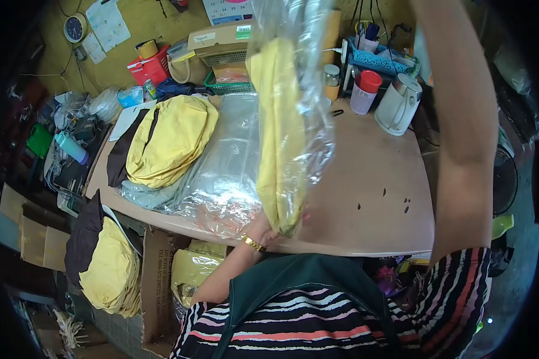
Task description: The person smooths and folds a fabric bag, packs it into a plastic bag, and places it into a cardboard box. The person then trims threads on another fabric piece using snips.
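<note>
Striped top (317, 326) and green apron (305, 269): nearest, on the near side of the landmark, the bag stack (230, 137).
Open carton (157, 287): nearer and lower than the bag stack, to its left, with yellow packs (194, 269) inside.
Lower cloth pile (109, 269): left of the bag stack and lower, yellow with dark cloth along one side.
Left grip (268, 230): at the bundle's lower end, just nearer than the bag stack; fingers partly hidden and blurred, so I cannot tell whether they are clamped.
Right grip: out of view, its state unknown; the right arm (464, 155) is raised, well to the right of the bag stack.
Yellow bundle (275, 131): upright inside a clear bag (320, 125), in front of the bag stack's right edge.
Step in hand: seemingly settling the bundle into its bag.
Next move calls for: probably supporting the low end while controlling the bag's upper part.
Desk (365, 173): under the bag stack, its bare top stretching rightward.
Upper cloth pile (173, 137): left of the bag stack.
Green basket (230, 87): just beyond the bag stack.
Kettle (395, 110): well right of the bag stack.
</note>
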A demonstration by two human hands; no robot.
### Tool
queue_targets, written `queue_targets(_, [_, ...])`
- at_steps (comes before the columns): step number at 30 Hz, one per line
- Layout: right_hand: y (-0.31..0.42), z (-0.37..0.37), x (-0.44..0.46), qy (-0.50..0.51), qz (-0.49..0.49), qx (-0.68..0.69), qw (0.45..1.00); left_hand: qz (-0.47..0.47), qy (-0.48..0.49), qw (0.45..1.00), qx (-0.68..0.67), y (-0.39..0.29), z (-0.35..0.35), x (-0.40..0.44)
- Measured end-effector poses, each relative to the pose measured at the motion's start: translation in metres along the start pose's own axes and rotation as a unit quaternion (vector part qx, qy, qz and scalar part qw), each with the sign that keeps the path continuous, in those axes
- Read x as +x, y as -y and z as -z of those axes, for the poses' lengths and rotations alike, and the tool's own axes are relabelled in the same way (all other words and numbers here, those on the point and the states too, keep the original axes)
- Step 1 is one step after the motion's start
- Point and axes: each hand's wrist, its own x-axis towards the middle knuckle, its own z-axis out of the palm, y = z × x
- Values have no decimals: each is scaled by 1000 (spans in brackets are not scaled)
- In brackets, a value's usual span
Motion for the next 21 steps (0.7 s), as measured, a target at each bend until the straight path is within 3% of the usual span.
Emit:
queue_targets(1, [3, 15, 5, -14, 21, -18, 1000, -1, 1, 1000, -3, -12, -10, -4])
queue_targets(3, [3, 52, 0, -23, 56, -71, 996, -86, -153, 983, 60, -40, -19, -15])
queue_targets(4, [-4, 70, -11, -11, 58, -107, 992, -166, -205, 920, 291, -58, 12, -23])
queue_targets(5, [-19, 84, -34, 15, 44, -144, 988, -236, -242, 824, 455, -79, 29, -38])
queue_targets(7, [-77, 93, -127, 104, -57, -175, 977, -337, -363, 553, 670, -119, 44, -72])
queue_targets(8, [-113, 92, -190, 155, -126, -182, 963, -329, -313, 682, 574, -133, 58, -85])
queue_targets(9, [-148, 89, -253, 206, -190, -194, 940, -266, -369, 586, 671, -143, 51, -98])
queue_targets(10, [-127, 69, -299, 220, -317, -105, 917, -193, -412, 477, 752, -154, 45, -112])
queue_targets(11, [-103, 47, -344, 212, -441, -32, 872, -203, -401, 291, 845, -157, 50, -117])
queue_targets(12, [-129, 41, -394, 185, -521, -1, 833, -207, -370, 294, 857, -163, 50, -109])
queue_targets(14, [-144, 33, -441, 226, -528, -38, 818, -260, -286, 309, 869, -169, 44, -75])
queue_targets(16, [-128, 28, -439, 241, -510, -57, 823, -189, -265, 341, 882, -156, 39, -26])
queue_targets(18, [-123, 30, -441, 249, -493, -76, 830, -218, -292, 278, 889, -140, 65, 25])
queue_targets(19, [-128, 38, -443, 228, -489, -103, 836, -218, -295, 276, 888, -134, 84, 37])
queue_targets(21, [-140, 51, -444, 207, -485, -128, 840, -85, -277, 323, 901, -128, 103, 49])
